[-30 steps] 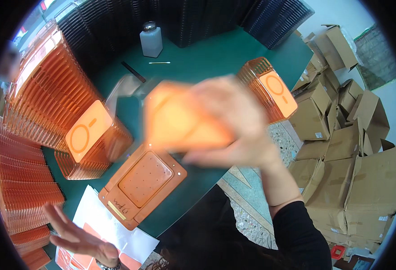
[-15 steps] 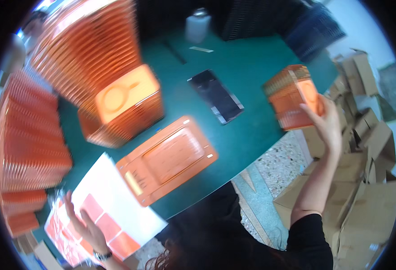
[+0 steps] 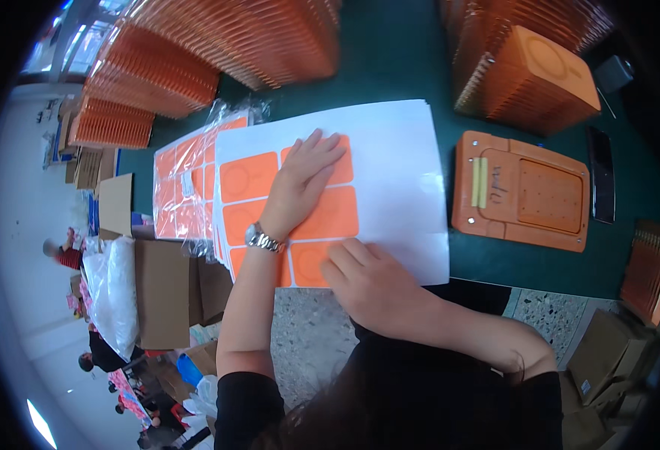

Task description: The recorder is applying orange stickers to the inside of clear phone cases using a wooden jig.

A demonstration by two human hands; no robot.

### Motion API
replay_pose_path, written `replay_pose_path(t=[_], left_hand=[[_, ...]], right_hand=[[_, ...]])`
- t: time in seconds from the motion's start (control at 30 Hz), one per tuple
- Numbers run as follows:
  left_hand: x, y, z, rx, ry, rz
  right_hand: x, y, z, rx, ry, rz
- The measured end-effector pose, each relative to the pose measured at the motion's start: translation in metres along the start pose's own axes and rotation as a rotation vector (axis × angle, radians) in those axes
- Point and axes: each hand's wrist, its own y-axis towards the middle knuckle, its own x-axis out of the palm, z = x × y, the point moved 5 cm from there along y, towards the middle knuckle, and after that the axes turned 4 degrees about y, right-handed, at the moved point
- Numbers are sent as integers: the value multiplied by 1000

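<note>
A white sheet [image 3: 401,172] with rows of orange square stickers lies on top of a stack of such sheets at the table's front edge. My left hand [image 3: 303,184], with a metal watch at its wrist, lies flat across the upper stickers, its fingers stretched out. At the sheet's near edge my right hand [image 3: 375,289] is closed, its curled fingertips at the corner of the lower right sticker [image 3: 315,262]. Whether that corner is lifted is hidden by the fingers. To the right lies an orange plastic fixture [image 3: 521,191] with a recessed rectangle and a yellow strip.
Tall stacks of orange trays [image 3: 255,37] stand at the back left, with another stack [image 3: 532,75] at the back right. A plastic-wrapped pack of sticker sheets [image 3: 184,180] lies left of the sheet. A dark phone-like slab [image 3: 602,172] and a small tray stack [image 3: 645,270] are at far right.
My view has swung left. My right hand has let go of the small tray stack at the right and come to the sticker sheet. My left hand now rests on the sheet.
</note>
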Motion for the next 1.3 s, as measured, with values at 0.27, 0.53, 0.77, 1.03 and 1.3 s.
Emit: replay_pose_path(t=[0.27, 0.53, 0.77, 1.03, 1.3], left_hand=[[4, -5, -7, -15, 5, 50], [-1, 2, -9, -42, -87, -8], [-2, 3, -11, -86, -144, -61], [-2, 6, -8, -78, -156, -129], [0, 9, 5, -45, -6, -148]], right_hand=[[61, 32, -1, 163, -256, -46], [49, 31, 4, 151, -393, 109], [49, 35, 16, 173, -338, 21], [20, 20, 23, 121, -201, 124], [-4, 10, 4, 28, 13, 157]])
